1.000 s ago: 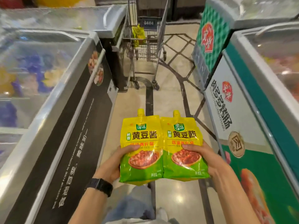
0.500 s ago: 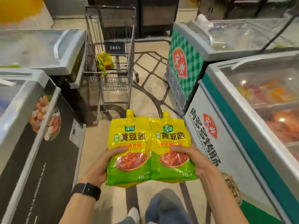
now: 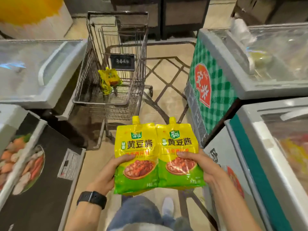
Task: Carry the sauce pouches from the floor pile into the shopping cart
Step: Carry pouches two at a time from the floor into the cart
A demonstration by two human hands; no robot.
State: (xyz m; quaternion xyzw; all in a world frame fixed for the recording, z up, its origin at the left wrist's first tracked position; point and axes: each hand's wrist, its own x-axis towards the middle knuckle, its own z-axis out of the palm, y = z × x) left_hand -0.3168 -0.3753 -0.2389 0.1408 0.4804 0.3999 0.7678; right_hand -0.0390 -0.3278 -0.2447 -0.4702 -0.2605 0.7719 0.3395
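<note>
Head view: the left hand point(image 3: 106, 174) grips the left pouch point(image 3: 136, 147) low on its side, thumb curled over the front and fingers hidden behind. The right hand point(image 3: 198, 165) holds the right pouch point(image 3: 178, 144) the same way. Both pouches are upright, touching side by side, spouts up. The cart point(image 3: 108, 102) is near, ahead, with other pouches point(image 3: 110, 79) lying inside. The packs look soft, glossy and sauce-heavy, so likely saggy and slippery; a low hold on the filled body seems safest.
</note>
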